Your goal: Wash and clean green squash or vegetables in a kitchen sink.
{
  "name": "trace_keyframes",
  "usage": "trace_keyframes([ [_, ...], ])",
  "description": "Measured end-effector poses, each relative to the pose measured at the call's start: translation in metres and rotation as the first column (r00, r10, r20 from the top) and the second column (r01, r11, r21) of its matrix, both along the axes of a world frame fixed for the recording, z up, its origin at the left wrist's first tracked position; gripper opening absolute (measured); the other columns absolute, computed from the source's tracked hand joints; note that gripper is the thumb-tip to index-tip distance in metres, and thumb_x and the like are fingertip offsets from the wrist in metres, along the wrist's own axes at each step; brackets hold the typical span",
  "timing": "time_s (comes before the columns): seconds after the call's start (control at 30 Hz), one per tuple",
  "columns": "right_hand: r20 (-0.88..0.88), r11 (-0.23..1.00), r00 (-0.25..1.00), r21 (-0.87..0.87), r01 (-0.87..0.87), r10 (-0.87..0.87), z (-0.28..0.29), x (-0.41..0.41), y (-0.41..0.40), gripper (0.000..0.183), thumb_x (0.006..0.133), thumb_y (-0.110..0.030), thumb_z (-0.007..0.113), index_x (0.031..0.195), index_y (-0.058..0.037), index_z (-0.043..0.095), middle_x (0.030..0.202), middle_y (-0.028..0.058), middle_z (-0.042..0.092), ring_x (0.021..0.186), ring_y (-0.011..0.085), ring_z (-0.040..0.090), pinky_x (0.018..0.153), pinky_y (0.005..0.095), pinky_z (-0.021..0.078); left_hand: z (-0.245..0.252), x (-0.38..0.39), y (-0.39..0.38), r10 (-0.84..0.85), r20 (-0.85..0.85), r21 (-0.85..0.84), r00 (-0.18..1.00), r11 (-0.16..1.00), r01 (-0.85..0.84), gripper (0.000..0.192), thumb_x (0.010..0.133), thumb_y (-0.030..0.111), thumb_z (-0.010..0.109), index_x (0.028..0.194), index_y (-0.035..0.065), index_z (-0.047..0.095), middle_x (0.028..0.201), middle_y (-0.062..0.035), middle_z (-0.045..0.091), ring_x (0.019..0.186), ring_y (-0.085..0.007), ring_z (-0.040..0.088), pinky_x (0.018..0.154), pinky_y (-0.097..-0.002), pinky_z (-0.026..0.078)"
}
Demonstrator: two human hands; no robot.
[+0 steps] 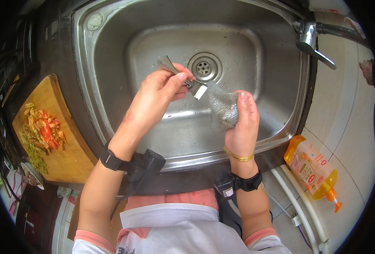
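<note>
My left hand (162,87) grips a small metal kitchen tool (167,64), which looks like a peeler. Its handle sticks out above the fingers, and its wider head points right with a bright reflection on it. Part of the tool is hidden by the thumb and fingers. In my right hand (247,117) is a silvery mesh scouring cloth (224,109), hanging loosely from the fingers and palm. The cloth's upper left corner is close to the tool's head; I cannot tell whether they touch. Both hands are over a stainless steel sink (187,41), just below its drain strainer (203,68).
A chrome faucet (308,39) stands at the sink's upper right corner, its spout turned away right. To the left, a wooden cutting board (76,152) bears chopped peppers (44,130). An orange pump bottle (314,171) and white pipes (297,190) are at the lower right.
</note>
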State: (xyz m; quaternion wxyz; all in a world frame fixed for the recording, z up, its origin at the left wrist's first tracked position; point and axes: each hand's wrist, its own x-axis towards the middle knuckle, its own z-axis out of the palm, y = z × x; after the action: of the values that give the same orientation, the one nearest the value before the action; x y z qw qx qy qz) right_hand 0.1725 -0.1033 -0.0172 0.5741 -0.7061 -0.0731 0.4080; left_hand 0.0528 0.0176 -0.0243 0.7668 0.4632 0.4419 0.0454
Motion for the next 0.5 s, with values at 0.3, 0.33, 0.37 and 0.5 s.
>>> trace_keyframes([
  [0.3,-0.295,0.998,0.955,0.053,0.045,-0.027,-0.006,-0.012,0.009,0.021,0.079,-0.005,0.051,0.097,-0.002,0.041,0.085,0.0024,0.049,0.074,0.0061,0.046,0.065,0.02,0.0384,0.004,0.004,-0.009,0.102,0.109,-0.014,0.989,0.995,-0.102,0.022,0.085,0.019,0.044,0.096,0.0009,0.05,0.098,-0.0104,0.056,0.085,-0.0139,0.054,0.079,-0.0272,0.045],
  [0.33,-0.29,0.999,0.957,0.039,0.034,-0.022,-0.007,-0.012,0.009,0.026,0.077,-0.005,0.054,0.098,-0.0031,0.039,0.086,0.0019,0.049,0.074,0.0061,0.045,0.064,0.02,0.0382,0.006,0.005,-0.011,0.114,0.144,-0.026,0.983,0.993,-0.111,0.022,0.085,0.018,0.044,0.096,0.0006,0.051,0.099,-0.0112,0.055,0.087,-0.0144,0.053,0.079,-0.0275,0.045],
  [0.37,-0.289,0.999,0.957,0.037,0.036,-0.024,-0.01,-0.012,0.009,0.026,0.077,-0.005,0.054,0.098,-0.0031,0.039,0.086,0.0019,0.049,0.074,0.0061,0.045,0.064,0.02,0.0382,0.007,0.006,-0.012,0.125,0.179,-0.038,0.976,0.992,-0.121,0.021,0.085,0.017,0.044,0.095,0.0003,0.051,0.1,-0.0119,0.055,0.089,-0.015,0.053,0.08,-0.0277,0.045],
  [0.5,-0.242,0.999,0.969,-0.002,-0.054,0.052,-0.016,-0.008,0.009,0.021,0.079,-0.008,0.053,0.097,-0.0004,0.045,0.085,0.0016,0.051,0.074,0.0052,0.046,0.064,0.0188,0.0381,0.004,0.005,-0.017,0.079,0.206,0.046,0.975,0.995,-0.09,0.02,0.085,0.015,0.044,0.093,-0.0003,0.052,0.101,-0.0126,0.055,0.092,-0.0164,0.053,0.08,-0.0283,0.044],
])
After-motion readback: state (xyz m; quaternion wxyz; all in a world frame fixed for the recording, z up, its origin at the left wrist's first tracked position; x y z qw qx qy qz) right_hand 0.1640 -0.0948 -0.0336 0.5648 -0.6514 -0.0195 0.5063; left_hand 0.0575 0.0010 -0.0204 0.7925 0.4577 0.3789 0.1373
